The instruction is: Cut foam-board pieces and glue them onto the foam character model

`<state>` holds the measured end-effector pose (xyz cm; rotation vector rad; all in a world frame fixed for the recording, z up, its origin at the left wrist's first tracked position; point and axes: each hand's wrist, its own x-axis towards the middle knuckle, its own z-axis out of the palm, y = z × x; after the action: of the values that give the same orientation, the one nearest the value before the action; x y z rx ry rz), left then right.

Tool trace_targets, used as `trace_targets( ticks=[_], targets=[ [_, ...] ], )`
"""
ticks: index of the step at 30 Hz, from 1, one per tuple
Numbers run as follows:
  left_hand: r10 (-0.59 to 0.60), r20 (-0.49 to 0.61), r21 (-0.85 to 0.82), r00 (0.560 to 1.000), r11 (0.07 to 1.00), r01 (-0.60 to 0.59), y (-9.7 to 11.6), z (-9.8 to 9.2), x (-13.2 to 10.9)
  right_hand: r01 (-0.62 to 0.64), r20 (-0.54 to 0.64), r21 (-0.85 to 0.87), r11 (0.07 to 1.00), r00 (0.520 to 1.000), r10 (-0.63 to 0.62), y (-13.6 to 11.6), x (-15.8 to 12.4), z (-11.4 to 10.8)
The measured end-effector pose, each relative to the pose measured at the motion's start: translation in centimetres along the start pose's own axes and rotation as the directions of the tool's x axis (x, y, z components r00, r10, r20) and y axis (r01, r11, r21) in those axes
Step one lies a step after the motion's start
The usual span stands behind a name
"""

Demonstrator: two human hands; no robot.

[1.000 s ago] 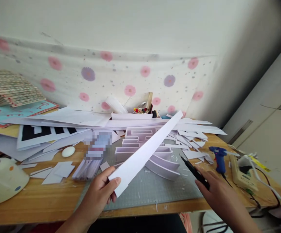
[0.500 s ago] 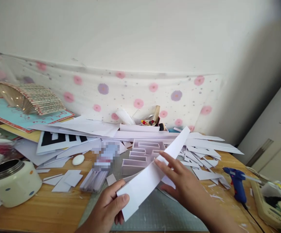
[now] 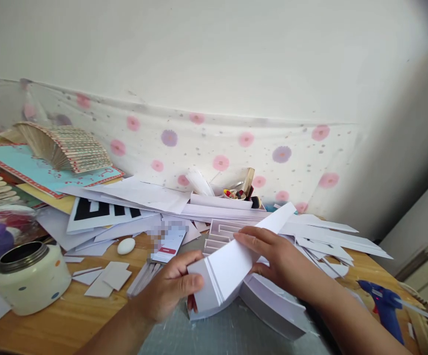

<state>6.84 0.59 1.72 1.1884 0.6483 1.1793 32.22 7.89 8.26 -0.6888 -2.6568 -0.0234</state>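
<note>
A long white card strip (image 3: pixel 231 268) slants across the middle of the view, its far end raised to the right. Close to its near end run several parallel crease lines, and the end beyond them is bent to an angle. My left hand (image 3: pixel 175 283) pinches that bent end, thumb in front. Higher up, my right hand (image 3: pixel 273 254) grips the strip with its fingers over the top edge and the thumb below. Behind the strip stands a white compartmented box (image 3: pixel 221 227), partly hidden. A curved white channel-shaped piece (image 3: pixel 275 308) lies under my right hand on the grey-green cutting mat (image 3: pixel 184 335).
To the right lies a blue hot glue gun (image 3: pixel 384 301). Left of the mat are a phone (image 3: pixel 169 244), a white oval object (image 3: pixel 126 246) and an open cream jar (image 3: pixel 31 281). White card offcuts (image 3: pixel 321 246) are piled behind my right hand.
The strip has turned, so its creased, bent end now shows. My right hand's fingers have closed more firmly over it. The view has shifted, and the curved piece shows more fully.
</note>
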Motion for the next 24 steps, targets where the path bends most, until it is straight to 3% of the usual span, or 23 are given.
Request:
trace_targets(
  ticks=[6,13,15,19,22,24],
  targets=[
    [0.044,-0.170,-0.158,0.984,0.985,-0.072,1.6,-1.3,3.2,-0.004,-0.026,-0.003,1.000,1.000,0.004,2.1,3.7,-0.4],
    [0.079,-0.397,-0.261,0.914,0.946,-0.195,1.1,-4.8,4.9,0.024,0.144,-0.039,0.999,0.989,-0.018,3.0,9.4,0.1],
    [0.130,-0.464,-0.275,0.876,0.919,-0.282,1.3,-6.2,5.0,0.014,0.189,-0.102,0.995,0.982,0.005,3.5,11.2,0.2],
    [0.232,-0.610,-0.209,0.757,0.875,-0.436,2.0,-8.2,5.0,-0.061,0.249,-0.249,0.967,0.960,0.125,5.6,15.5,1.4],
    [0.223,-0.666,-0.162,0.712,0.888,-0.430,1.9,-8.5,5.2,-0.084,0.305,-0.292,0.953,0.936,0.176,7.3,19.5,3.8],
    [0.207,-0.679,-0.138,0.704,0.906,-0.399,1.5,-8.4,5.5,-0.097,0.325,-0.323,0.941,0.923,0.207,8.0,22.1,6.0]
  ],
)
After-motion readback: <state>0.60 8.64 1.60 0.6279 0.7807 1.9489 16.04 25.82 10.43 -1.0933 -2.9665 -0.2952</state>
